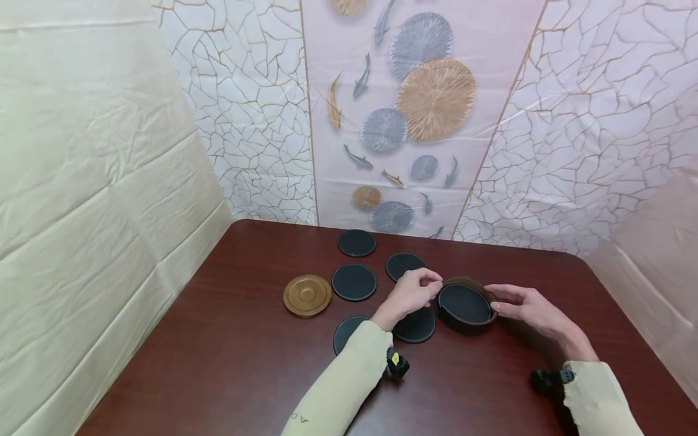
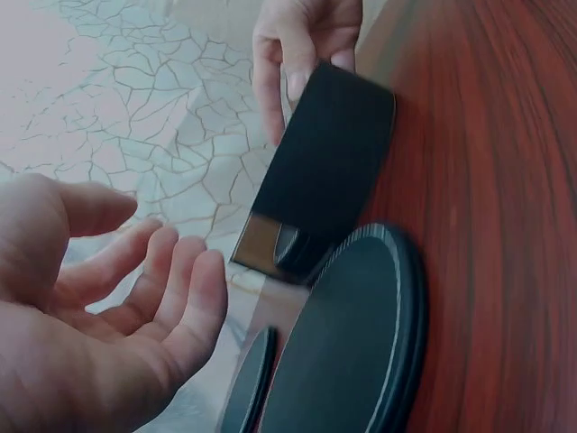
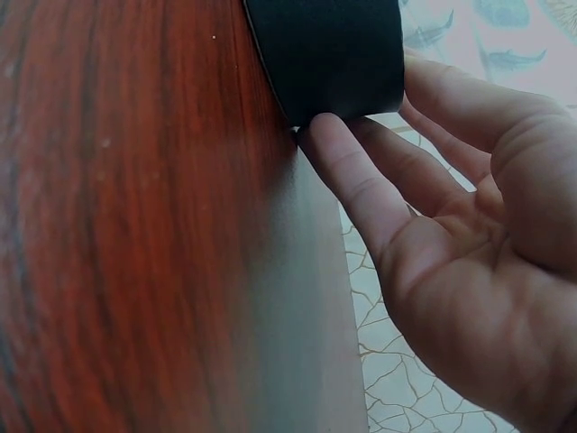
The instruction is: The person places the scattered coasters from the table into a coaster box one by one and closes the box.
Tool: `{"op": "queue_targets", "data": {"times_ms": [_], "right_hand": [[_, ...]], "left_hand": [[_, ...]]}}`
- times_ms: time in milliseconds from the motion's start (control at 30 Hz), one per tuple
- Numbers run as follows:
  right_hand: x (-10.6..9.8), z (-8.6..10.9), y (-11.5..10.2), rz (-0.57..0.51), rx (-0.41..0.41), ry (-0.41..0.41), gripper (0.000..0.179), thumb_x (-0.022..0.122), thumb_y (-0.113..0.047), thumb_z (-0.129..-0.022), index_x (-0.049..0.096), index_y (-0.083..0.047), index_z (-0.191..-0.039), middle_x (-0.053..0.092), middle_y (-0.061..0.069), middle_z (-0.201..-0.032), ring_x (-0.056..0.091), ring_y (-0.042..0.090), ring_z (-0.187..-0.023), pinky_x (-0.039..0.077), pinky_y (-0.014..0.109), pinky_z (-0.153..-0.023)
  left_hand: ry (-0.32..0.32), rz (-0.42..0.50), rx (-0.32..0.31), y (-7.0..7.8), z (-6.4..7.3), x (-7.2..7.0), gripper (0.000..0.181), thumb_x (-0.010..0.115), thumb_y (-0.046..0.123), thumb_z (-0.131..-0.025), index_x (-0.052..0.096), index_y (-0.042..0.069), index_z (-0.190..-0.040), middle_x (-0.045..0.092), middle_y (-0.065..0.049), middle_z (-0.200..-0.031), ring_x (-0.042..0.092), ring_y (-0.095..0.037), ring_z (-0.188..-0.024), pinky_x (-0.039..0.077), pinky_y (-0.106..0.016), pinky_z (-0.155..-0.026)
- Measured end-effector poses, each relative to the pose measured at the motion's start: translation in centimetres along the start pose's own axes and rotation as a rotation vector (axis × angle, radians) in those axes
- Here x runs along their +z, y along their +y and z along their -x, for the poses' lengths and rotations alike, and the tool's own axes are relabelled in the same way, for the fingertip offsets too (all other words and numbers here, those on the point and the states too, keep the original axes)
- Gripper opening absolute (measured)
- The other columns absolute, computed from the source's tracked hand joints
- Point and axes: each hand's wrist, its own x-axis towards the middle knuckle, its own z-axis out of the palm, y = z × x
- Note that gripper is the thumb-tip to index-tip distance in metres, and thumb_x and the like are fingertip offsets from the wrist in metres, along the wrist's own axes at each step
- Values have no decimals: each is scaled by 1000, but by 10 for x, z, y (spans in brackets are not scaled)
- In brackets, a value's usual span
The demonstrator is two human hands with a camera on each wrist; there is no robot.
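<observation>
A round dark leather-look holder (image 1: 466,324) with a brown inner wall stands at the right of the table, a black coaster (image 1: 463,303) lying inside it. In the left wrist view a notch in its side shows coaster edges. My right hand (image 1: 531,309) holds the holder by its right side, thumb and fingertips against the wall. At the holder's left rim hovers my left hand (image 1: 414,290), its fingers loosely bent and nothing between them. Under and beside that hand lie a near black coaster (image 1: 417,330) and a farther one (image 1: 402,264), both partly covered.
More black coasters (image 1: 354,282) (image 1: 357,243) lie left of centre, and another (image 1: 346,333) is partly behind my left sleeve. A brown ringed disc (image 1: 307,295) is at the far left of the group. Patterned cloth (image 1: 262,121) hangs behind the table (image 1: 218,363).
</observation>
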Motion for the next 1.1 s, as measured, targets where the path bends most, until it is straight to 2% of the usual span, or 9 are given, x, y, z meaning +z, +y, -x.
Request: {"op": "queue_targets", "data": {"times_ms": [100, 233, 333, 500, 600, 733, 900, 1100], "right_hand": [[-1, 2, -1, 13, 2, 7, 60, 69, -34, -92, 49, -8, -143, 56, 22, -138, 60, -3, -103, 53, 18, -81], [-2, 2, -2, 22, -1, 10, 61, 68, -34, -92, 48, -8, -143, 56, 22, -138, 58, -4, -104, 52, 17, -82], [-3, 2, -2, 5, -4, 4, 60, 68, -32, -93, 48, -6, -143, 57, 23, -137, 60, -1, -104, 52, 17, -82], [-2, 0, -1, 23, 9, 7, 61, 68, -35, -92, 48, -9, -143, 57, 21, -137, 61, 3, -107, 52, 17, -83], [-2, -1, -1, 44, 20, 17, 61, 68, -38, -91, 49, -11, -143, 56, 20, -139, 60, 4, -108, 52, 17, -83], [-2, -1, -1, 40, 6, 13, 62, 68, -37, -92, 48, -8, -143, 55, 23, -138, 61, 4, -106, 53, 18, -82], [0, -2, 1, 26, 16, 3, 62, 68, -36, -92, 48, -9, -143, 54, 23, -139, 62, 2, -105, 53, 18, -83], [3, -3, 3, 27, 12, 3, 62, 69, -35, -92, 48, -8, -143, 56, 22, -138, 62, 1, -105, 53, 17, -83]], "left_hand": [[-39, -33, 18, 0, 3, -9, 21, 63, 25, -97, 68, 15, -115, 63, 1, -86, 68, -32, -87, 58, -40, -76], [-71, -103, 58, 4, 5, -20, 20, 63, 27, -97, 67, 18, -114, 64, 4, -87, 68, -29, -83, 56, -29, -68], [-93, -187, 99, 8, 8, -28, 23, 62, 29, -97, 66, 17, -117, 64, 5, -89, 66, -20, -80, 51, -24, -66], [-100, -324, 149, 14, 15, -39, 25, 61, 32, -97, 65, 18, -118, 63, 8, -91, 58, -6, -78, 48, -23, -69], [-99, -354, 158, 16, 19, -45, 24, 61, 33, -97, 65, 19, -116, 64, 8, -91, 58, -5, -79, 48, -23, -70], [-104, -369, 158, 16, 24, -52, 25, 61, 34, -97, 64, 20, -118, 64, 8, -93, 59, -6, -80, 48, -23, -71], [-121, -406, 164, 11, 32, -61, 31, 60, 34, -97, 62, 17, -123, 64, 6, -95, 59, -6, -81, 48, -22, -72], [-145, -445, 195, 4, 43, -72, 27, 62, 31, -97, 60, 20, -122, 64, 6, -95, 57, -6, -80, 47, -20, -71]]}}
